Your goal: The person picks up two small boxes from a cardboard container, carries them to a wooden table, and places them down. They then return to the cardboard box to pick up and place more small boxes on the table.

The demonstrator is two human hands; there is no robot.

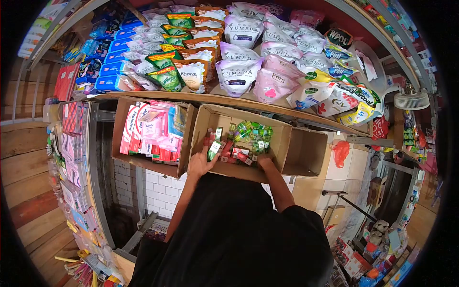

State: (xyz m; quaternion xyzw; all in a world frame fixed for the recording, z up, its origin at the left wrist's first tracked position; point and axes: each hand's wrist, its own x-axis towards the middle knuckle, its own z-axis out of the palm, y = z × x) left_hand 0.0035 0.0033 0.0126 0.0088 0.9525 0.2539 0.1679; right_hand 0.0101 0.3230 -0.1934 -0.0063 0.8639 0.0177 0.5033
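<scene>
An open cardboard box (210,115) sits in front of me with small bottles lying loose inside. My left hand (200,164) is at the box's near left, its fingers closed round a small green bottle with a white label (214,150). Beside it lie pinkish-red bottles (241,154) along the near side. Green bottles (251,131) are heaped toward the back right. My right hand (264,161) reaches over the near edge at the right, close to the green and red bottles; its fingertips are largely hidden, and I cannot tell what they hold.
To the left stands a box (186,138) of Pepsodent toothpaste cartons (130,129) and pink packets (155,124). Another cardboard box (306,150) adjoins on the right. Behind, a shelf (229,99) carries rows of pouches (239,71). A red plastic bag (340,154) lies farther right.
</scene>
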